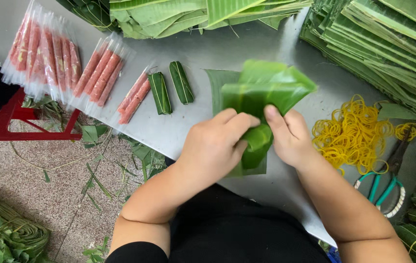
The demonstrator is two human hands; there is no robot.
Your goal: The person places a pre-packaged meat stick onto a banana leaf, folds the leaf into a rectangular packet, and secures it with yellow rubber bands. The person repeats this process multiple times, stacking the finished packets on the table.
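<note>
Both hands work on a green leaf [259,92] held over a grey metal table [227,48]. The left hand [215,146] is curled, its fingers pressed down on the rolled lower part of the leaf, and the right hand [288,136] pinches the same roll from the other side with thumb and fingers closed on it. The upper part of the leaf fans out loose above the knuckles, and a flat piece of it lies on the table beneath the hands.

Left of the leaf lie 2 finished green bundles [171,87], each tied lengthwise, side by side but apart. Further left of the leaf sit pink sausages in clear plastic sleeves [67,63], in several groups. Right of the leaf is a heap of yellow rubber bands [351,134], and just beyond that heap a pair of scissors with teal handles [388,182]. Above and right of the leaf stand stacks of cut leaves [388,44]. Far left of the leaf, below the table edge, a red plastic stool [8,124] stands on a floor strewn with leaf scraps
</note>
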